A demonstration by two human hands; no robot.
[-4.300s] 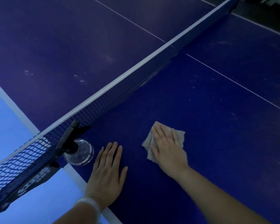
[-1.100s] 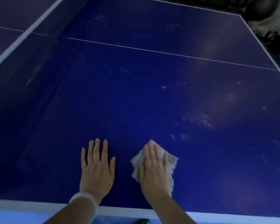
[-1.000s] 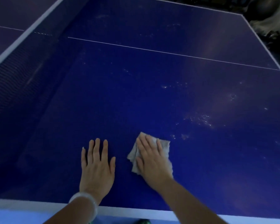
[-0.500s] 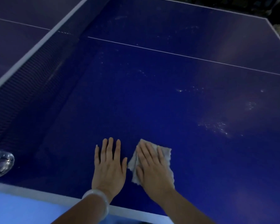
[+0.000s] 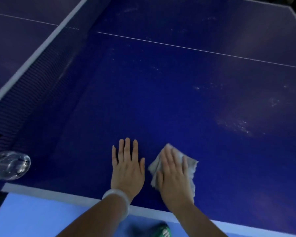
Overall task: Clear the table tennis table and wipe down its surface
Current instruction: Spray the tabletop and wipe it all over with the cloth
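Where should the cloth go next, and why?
Probably slide the right hand, pressing the cloth flat, forward and right toward the whitish specks. That patch of the table looks unwiped, while the left hand braces beside it.

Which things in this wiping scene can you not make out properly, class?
- Cloth: head view, mostly hidden under the right hand.
- Clear bottle: cut off by the left edge.
- Green thing on the floor: blurred, cut by the bottom edge.
- Net: its post is out of frame.

Blue table point(image 5: 161, 100) bears cloth point(image 5: 190, 165), bottle point(image 5: 10, 165), white specks point(image 5: 236, 125).
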